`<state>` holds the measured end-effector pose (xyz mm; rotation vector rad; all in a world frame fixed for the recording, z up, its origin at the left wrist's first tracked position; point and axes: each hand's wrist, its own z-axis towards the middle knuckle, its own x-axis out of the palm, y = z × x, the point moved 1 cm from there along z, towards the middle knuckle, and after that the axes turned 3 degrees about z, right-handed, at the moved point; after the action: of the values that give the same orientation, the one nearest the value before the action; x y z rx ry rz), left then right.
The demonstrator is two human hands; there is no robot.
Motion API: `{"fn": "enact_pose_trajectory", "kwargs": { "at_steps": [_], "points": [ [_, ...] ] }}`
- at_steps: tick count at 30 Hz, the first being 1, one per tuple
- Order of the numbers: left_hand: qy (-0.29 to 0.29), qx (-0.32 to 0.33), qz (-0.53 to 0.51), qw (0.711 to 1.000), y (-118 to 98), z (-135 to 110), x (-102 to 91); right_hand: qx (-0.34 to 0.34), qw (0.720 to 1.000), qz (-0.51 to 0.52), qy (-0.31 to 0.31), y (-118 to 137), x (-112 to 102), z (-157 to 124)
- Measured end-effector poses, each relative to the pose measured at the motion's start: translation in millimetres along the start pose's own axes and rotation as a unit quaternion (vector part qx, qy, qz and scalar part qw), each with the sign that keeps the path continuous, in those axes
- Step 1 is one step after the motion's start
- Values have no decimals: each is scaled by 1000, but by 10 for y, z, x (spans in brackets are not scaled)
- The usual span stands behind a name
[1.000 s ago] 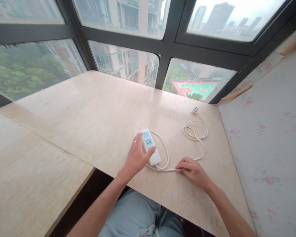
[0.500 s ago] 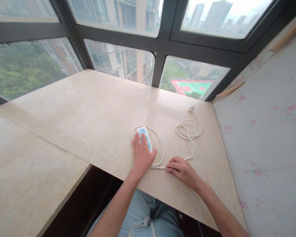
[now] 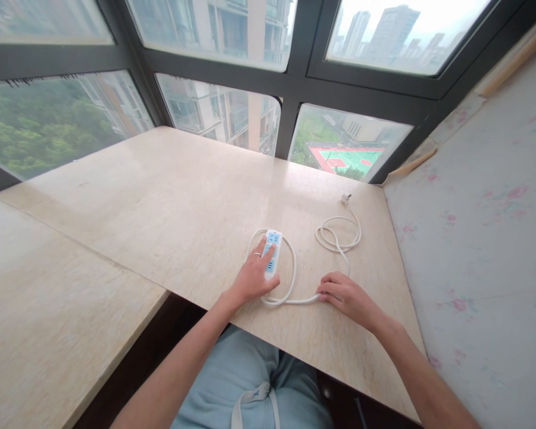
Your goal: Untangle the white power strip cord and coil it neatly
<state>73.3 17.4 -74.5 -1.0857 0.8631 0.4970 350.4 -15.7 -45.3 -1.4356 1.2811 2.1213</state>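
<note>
The power strip [image 3: 272, 252] has swung more upright since earlier. Left hand [image 3: 253, 275] lies flat on it, pinning it, while right hand [image 3: 345, 296] pinches the cord [image 3: 295, 301], fingers narrow.

Open tabletop [image 3: 161, 196] left of cord [image 3: 339, 235]

beige stone tabletop [image 3: 170, 196], white power strip [image 3: 271, 253], coiled cord [image 3: 337, 235]

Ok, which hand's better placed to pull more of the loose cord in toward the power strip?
Probably the right hand: it already pinches the cord, with the loose coil beyond it. The left hand rests on the power strip.
</note>
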Motion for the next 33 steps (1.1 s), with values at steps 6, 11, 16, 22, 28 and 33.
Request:
{"fn": "enact_pose_trajectory", "kwargs": {
  "at_steps": [6,11,16,22,28,33],
  "points": [
    [-112,-43,67,991,-116,-154,60,4,997,43,-57,93,179,-72],
    [-167,-126,137,968,-275,-321,180,-9,996,56,-74,153,244,-55],
    [-181,-136,157,961,-276,-199,197,-46,995,66,-57,253,310,-29],
    [-171,-95,118,974,-137,-155,167,-49,994,83,-56,297,347,-56],
    [-68,-14,38,997,32,-148,67,-47,997,58,-27,162,189,-108],
    [-7,25,22,999,84,-78,-13,-43,999,13,-16,59,50,-133]
  ]
}}
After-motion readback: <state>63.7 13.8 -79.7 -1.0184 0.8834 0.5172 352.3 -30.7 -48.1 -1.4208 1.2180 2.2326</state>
